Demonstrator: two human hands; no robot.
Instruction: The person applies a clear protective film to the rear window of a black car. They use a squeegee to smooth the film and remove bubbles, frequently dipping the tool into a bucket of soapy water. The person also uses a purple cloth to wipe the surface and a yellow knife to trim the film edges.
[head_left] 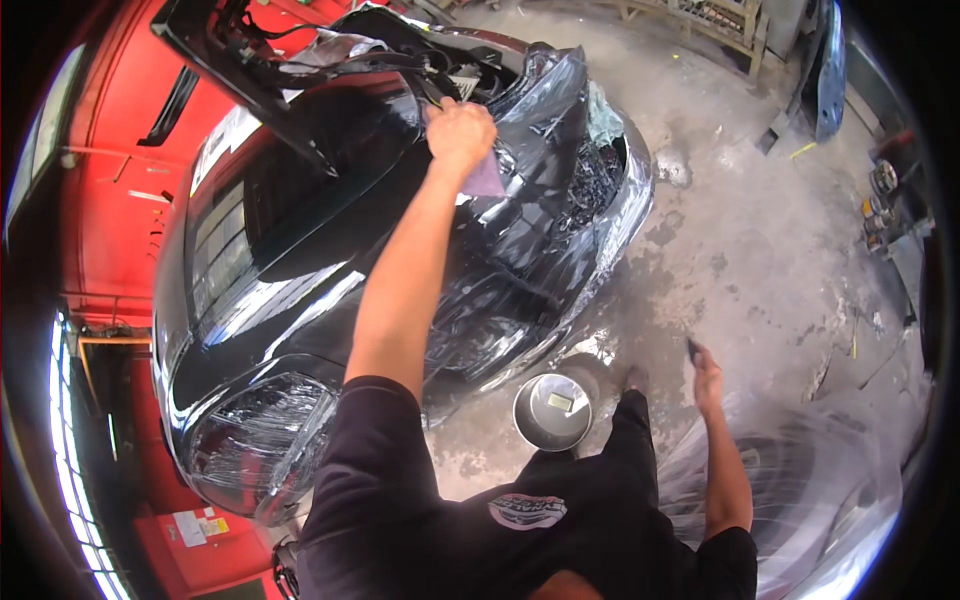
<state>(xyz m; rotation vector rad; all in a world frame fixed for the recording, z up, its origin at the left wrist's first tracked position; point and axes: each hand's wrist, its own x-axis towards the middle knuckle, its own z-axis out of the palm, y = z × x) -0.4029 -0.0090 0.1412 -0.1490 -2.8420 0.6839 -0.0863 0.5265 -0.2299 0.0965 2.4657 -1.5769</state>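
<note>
My left hand [460,137] is stretched out over a black car [380,210], its fingers closed on a thin purple sheet [485,178] that hangs below the palm. Whether the sheet is cloth or paper I cannot tell. It lies against the wet, shiny bodywork near an open bay. Off to the right, my right hand [708,382] is held low over the floor, closed on a small dark object [692,349] whose kind I cannot make out. Clear plastic film [600,180] covers the car's end, and more film wraps the wheel [262,432].
A metal bucket [552,425] with a pale block-like thing [560,402] inside stands by my feet. A raised black panel [245,85] overhangs the car. Plastic sheeting [790,470] drapes something at lower right. A blue panel [828,75] leans at the far right.
</note>
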